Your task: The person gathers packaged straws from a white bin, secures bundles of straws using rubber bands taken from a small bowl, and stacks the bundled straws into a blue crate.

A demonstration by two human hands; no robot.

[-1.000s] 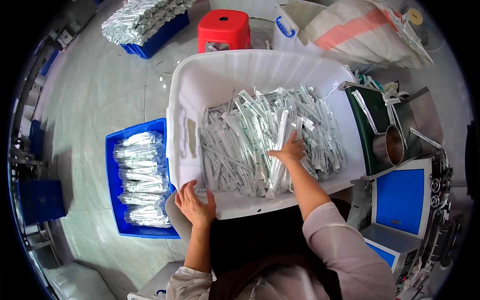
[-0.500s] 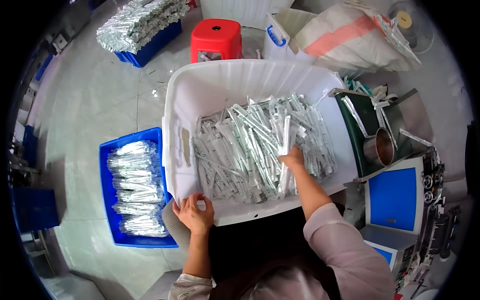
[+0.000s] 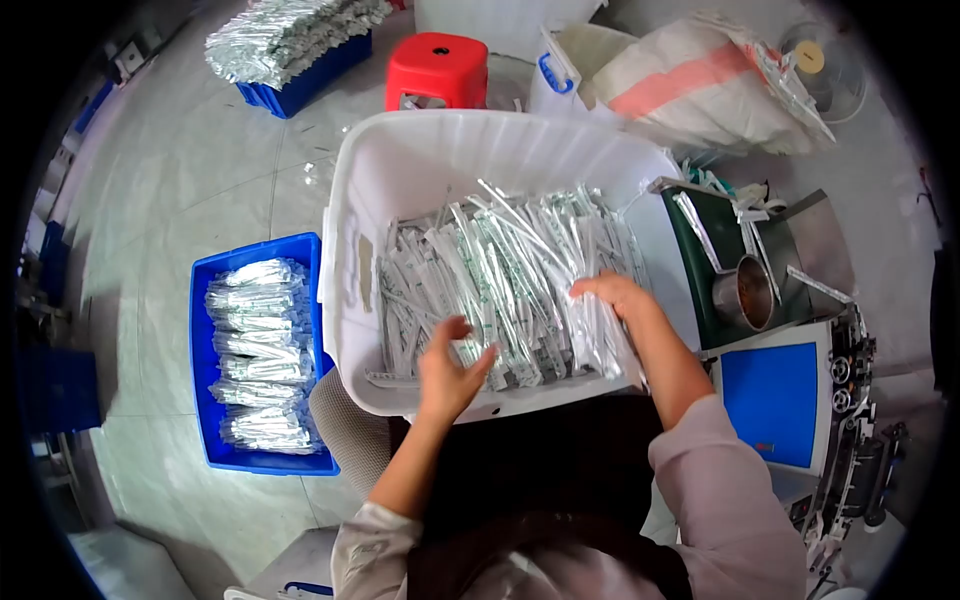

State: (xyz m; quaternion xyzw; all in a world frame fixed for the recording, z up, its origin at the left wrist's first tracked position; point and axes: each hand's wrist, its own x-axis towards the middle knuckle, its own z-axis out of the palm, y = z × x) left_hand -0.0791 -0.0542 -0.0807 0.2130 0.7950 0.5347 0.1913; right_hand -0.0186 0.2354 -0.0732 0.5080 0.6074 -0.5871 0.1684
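A large white plastic tub (image 3: 350, 200) in front of me holds a heap of long, thin wrapped packets (image 3: 500, 290), white and silvery with green print. Over the heap's right side, my right hand (image 3: 618, 292) is closed round a loose bunch of these packets, its thumb on top and some fingers hidden. My left hand (image 3: 452, 372) hovers over the near left part of the heap, thumb and fingers apart, with nothing in it.
To the left, a blue crate (image 3: 200, 370) holds stacked packet bundles. A red stool (image 3: 437, 72) and another loaded blue crate (image 3: 345, 65) stand behind. At the right are a green surface (image 3: 690, 250) with a metal cup (image 3: 745, 295), and a machine (image 3: 770, 395).
My left hand has left the tub's near left rim and moved right, over the packets. The right hand has shifted slightly right and now has a bunch of packets rather than a few.
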